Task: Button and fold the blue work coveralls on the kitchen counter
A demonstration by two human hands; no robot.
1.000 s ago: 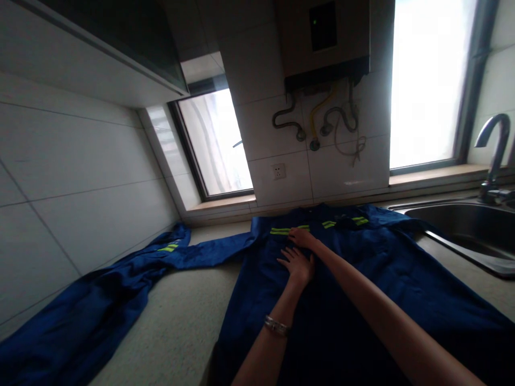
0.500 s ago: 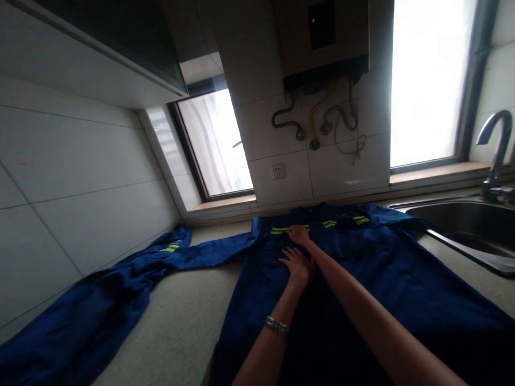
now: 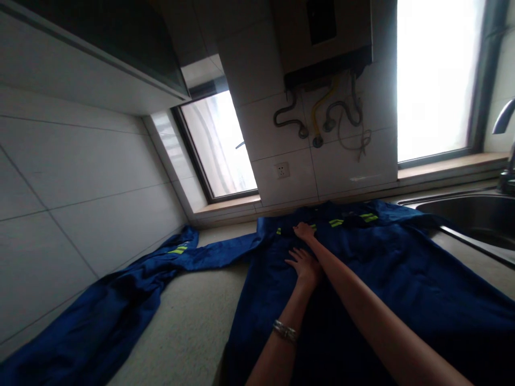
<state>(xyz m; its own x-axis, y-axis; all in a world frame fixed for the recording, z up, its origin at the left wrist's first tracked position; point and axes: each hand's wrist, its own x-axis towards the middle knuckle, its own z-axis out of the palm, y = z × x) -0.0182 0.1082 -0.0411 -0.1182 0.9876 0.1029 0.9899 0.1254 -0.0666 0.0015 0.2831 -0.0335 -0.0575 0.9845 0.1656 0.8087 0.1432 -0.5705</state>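
Pressing down on a blue work garment (image 3: 394, 289) spread over the speckled countertop (image 3: 189, 327), we have both hands near the middle of the frame. Our left hand (image 3: 306, 264), with a metal bracelet (image 3: 285, 331) on its wrist, lies flat and palm-down on the cloth, fingers spread and closed on nothing. Our right hand (image 3: 304, 231) reaches just beyond it, a little higher in the frame, resting on the fabric near the yellow-green reflective stripes (image 3: 337, 222) by the garment's far edge; its fingers look laid out on the cloth, though we cannot tell whether they pinch any of it. The two hands sit close together without touching. The garment's body fills the lower right of the frame, running from the back wall down toward us, while one long sleeve (image 3: 120, 305) trails off to the lower left along the tiled wall (image 3: 80, 214), bearing its own reflective stripes (image 3: 178, 249). At the right edge we see a steel sink (image 3: 475, 214) with a curved faucet (image 3: 505, 145) above it; the garment's right side lies just beside the sink rim. Along the back wall, a wall socket (image 3: 281, 170) sits under a water heater (image 3: 325, 37) with hoses (image 3: 322, 118), between two bright windows (image 3: 219, 145).
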